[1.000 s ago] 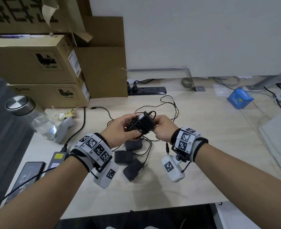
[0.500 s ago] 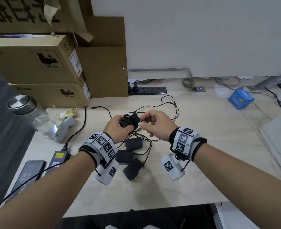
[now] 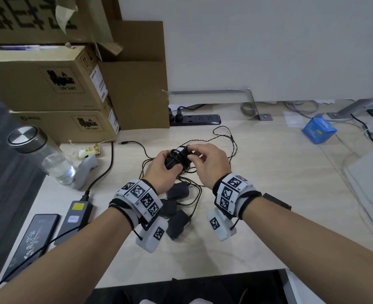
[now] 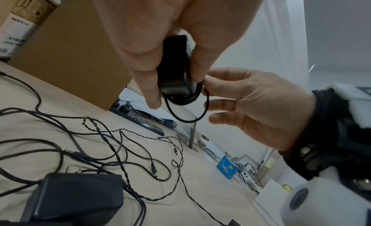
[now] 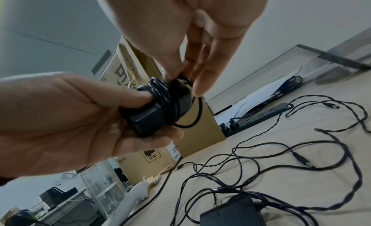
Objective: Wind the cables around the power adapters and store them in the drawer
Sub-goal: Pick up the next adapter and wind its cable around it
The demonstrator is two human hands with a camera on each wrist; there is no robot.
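My left hand (image 3: 162,166) grips a black power adapter (image 3: 178,158) above the middle of the desk, thumb across its side. Several turns of its thin black cable (image 5: 164,102) are wound round the body, and one slack loop (image 4: 188,120) hangs below. My right hand (image 3: 197,157) pinches the cable at the adapter's top end; in the right wrist view the fingertips (image 5: 197,86) sit on that end. Three more black adapters (image 3: 178,192) (image 3: 168,207) (image 3: 178,223) lie under my wrists, their loose cables (image 3: 225,137) tangled across the desk. No drawer is in view.
Stacked cardboard boxes (image 3: 49,84) fill the back left, with a black power strip (image 3: 196,119) beside them. A water bottle (image 3: 47,159), a grey controller (image 3: 84,172), a grey power brick (image 3: 76,216) and a phone (image 3: 34,238) lie left. A blue box (image 3: 318,130) sits far right.
My right hand has come from beside the adapter up over its top end, carrying the cable round it. The left hand has kept its grip and shifted slightly away from me.
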